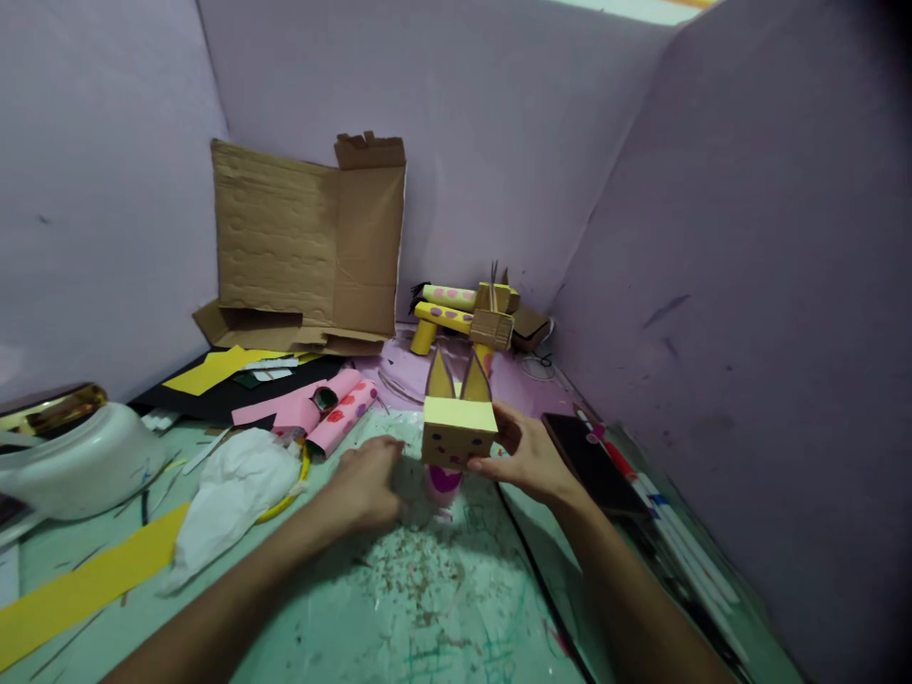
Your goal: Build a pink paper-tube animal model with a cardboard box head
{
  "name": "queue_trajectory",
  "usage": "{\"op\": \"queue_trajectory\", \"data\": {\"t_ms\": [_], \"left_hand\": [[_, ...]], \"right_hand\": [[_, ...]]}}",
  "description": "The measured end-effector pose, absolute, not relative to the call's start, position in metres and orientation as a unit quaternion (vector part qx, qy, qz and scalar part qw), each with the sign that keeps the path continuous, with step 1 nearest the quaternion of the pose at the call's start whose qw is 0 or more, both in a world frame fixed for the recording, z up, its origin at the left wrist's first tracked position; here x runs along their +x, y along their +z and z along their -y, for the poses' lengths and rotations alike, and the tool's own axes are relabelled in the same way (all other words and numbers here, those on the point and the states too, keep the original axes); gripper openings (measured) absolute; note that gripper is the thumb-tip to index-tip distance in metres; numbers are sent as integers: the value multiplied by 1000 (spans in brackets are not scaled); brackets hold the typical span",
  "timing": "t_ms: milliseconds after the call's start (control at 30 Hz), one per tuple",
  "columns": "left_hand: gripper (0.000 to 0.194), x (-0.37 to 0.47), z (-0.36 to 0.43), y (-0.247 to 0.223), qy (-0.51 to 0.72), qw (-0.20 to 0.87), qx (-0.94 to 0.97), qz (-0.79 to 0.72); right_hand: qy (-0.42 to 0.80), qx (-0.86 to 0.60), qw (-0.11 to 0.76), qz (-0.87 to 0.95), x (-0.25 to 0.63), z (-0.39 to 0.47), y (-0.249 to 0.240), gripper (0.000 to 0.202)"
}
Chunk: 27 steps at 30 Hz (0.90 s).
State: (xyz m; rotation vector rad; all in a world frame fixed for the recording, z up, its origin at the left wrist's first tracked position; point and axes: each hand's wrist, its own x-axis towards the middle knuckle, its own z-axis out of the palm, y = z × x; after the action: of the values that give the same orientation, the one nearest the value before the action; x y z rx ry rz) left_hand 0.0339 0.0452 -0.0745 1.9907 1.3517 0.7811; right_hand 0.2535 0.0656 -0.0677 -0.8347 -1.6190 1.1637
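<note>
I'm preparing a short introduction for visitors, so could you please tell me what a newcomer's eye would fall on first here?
Probably the small yellow box with two pointed ears, near the centre, held at its side by the right hand. Next might come the big opened brown cardboard standing at the back, left of centre, and the spotted tubes just behind the ears.

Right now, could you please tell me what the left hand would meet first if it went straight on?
The left hand would probably meet the small box first, though depth is unclear.
</note>
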Motion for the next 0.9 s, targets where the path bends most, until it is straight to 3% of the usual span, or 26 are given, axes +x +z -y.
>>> {"op": "queue_trajectory", "data": {"t_ms": [100, 167, 333, 533, 900], "left_hand": [[87, 18, -50, -53, 280, 366, 752, -472], [94, 21, -50, -46, 315, 416, 738, -428], [69, 43, -50, -54, 400, 439, 707, -383], [67, 45, -64, -58, 400, 439, 723, -354], [61, 41, -70, -55, 359, 331, 766, -417]], "right_hand": [[472, -360, 458, 662, 255, -64, -67, 73], [477, -357, 454, 663, 255, -62, -67, 75], [476, -344, 462, 665, 254, -60, -67, 76], [473, -346, 462, 666, 253, -61, -65, 79], [464, -338, 475, 667, 252, -64, -70, 80]]}}
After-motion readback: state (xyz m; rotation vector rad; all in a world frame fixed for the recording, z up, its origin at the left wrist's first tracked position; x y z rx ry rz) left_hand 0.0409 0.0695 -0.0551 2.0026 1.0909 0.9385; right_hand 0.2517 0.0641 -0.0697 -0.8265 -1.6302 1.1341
